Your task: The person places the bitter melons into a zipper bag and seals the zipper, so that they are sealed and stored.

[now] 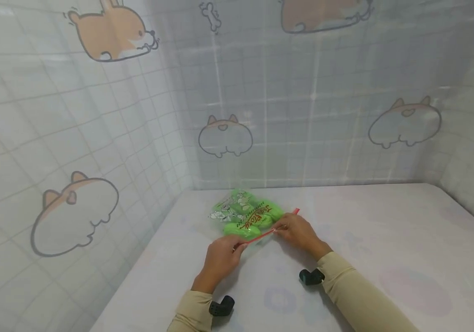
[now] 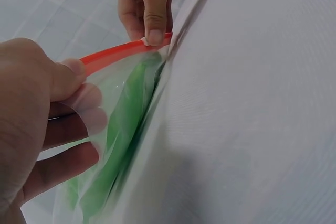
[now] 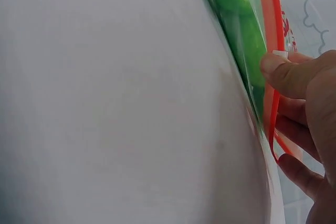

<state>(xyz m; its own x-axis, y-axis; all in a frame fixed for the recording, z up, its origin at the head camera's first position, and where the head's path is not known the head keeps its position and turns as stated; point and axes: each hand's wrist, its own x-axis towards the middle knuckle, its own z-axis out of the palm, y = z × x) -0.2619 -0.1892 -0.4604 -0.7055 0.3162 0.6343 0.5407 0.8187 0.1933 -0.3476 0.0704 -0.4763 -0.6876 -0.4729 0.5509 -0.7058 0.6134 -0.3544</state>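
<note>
A clear zip bag [image 1: 237, 207] with printed cartoon figures and red lettering lies on the table, several green items [image 1: 243, 230] inside it. A red zip strip [image 2: 113, 56] runs along its near edge. With thumb and fingers my left hand [image 1: 223, 257] pinches the strip's left end; its other fingers lie behind the clear film in the left wrist view. Farther along the strip, my right hand [image 1: 299, 234] pinches a small white slider [image 3: 280, 54] between thumb and forefinger. Beyond that hand the strip's red end [image 1: 296, 210] sticks out. What exactly the green items are, I cannot tell.
The bag rests on a pale table [image 1: 369, 240] with faint printed patterns. Sheets with a grid and dog drawings [image 1: 225, 137] hang behind it and along both sides. A black wrist camera [image 1: 222, 306] sits at the left sleeve, another [image 1: 311, 277] at the right.
</note>
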